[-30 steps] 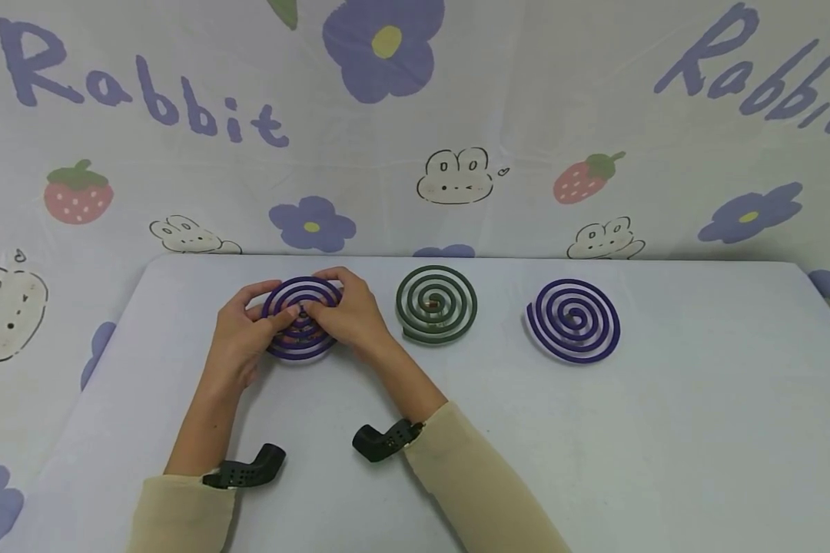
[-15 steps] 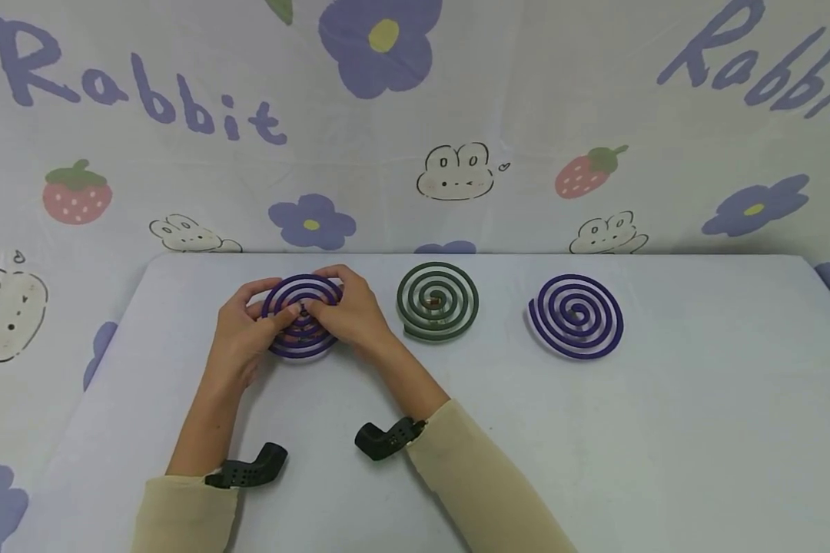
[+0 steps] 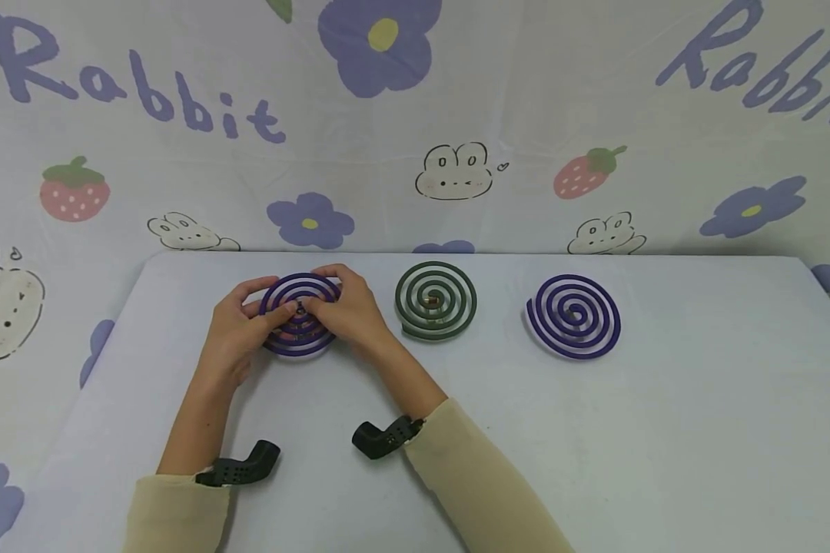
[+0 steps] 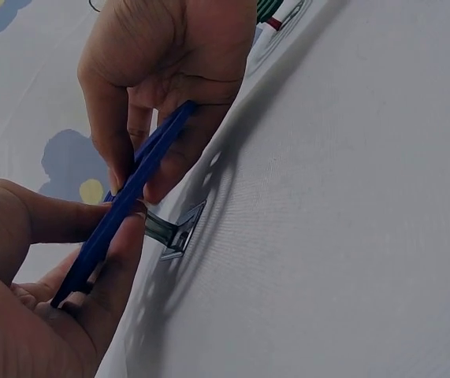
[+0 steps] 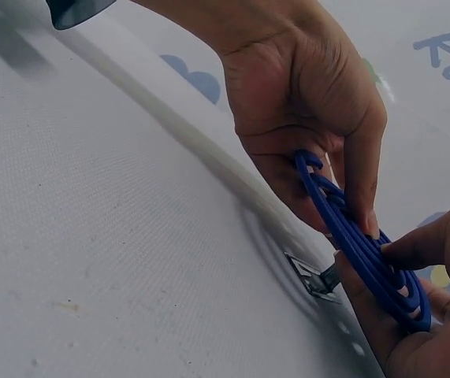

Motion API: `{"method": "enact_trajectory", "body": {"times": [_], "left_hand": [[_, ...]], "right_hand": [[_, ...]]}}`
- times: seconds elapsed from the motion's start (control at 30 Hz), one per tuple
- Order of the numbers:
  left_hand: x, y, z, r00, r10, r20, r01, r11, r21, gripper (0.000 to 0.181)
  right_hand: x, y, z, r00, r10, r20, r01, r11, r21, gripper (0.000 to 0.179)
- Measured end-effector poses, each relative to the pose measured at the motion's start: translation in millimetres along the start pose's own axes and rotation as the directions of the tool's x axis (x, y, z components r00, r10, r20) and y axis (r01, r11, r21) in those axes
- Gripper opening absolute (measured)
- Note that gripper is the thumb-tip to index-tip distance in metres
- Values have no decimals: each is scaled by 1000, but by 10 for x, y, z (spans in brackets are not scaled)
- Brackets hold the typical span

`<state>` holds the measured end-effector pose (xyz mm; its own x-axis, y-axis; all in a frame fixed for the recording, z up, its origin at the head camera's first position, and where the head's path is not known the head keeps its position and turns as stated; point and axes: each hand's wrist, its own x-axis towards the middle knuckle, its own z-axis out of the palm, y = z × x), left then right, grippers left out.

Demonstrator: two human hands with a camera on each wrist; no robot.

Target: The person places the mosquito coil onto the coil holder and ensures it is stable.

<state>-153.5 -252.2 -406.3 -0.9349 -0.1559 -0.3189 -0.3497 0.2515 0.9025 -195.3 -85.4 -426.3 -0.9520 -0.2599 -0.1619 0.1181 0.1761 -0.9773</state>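
A purple mosquito coil [image 4: 124, 206] is held flat between both hands at the left of the table. My left hand [image 3: 235, 330] pinches its left side, thumb on top near the centre and fingers at the rim and below. My right hand [image 3: 356, 311] grips the opposite side the same way, its thumb tip close to the other. Under the coil's middle stands a small metal stand [image 4: 179, 232], its base on the white surface and its upper end partly hidden by fingers. Both wrist views show the coil edge-on, just above this stand.
To the right, a green mosquito coil [image 3: 437, 314] is raised on a stand whose tip pokes through its centre. Farther right sits another purple coil [image 3: 576, 313]. They form a row near the back edge of the white table [image 3: 664, 430], before a patterned cloth [image 3: 512, 100].
Both hands keep their hold on the purple coil in nearly the same place. The left forearm has shifted slightly left; the other coils have not moved.
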Motion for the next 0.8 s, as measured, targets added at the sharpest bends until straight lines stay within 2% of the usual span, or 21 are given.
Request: {"method": "enact_trajectory", "body": {"times": [0.8], "left_hand": [[-24,2,-24,1000,4,4,-4,999,38,68]], "right_hand": [[-1,-14,29,1000,17,-16,-18,999,-36,44]]}}
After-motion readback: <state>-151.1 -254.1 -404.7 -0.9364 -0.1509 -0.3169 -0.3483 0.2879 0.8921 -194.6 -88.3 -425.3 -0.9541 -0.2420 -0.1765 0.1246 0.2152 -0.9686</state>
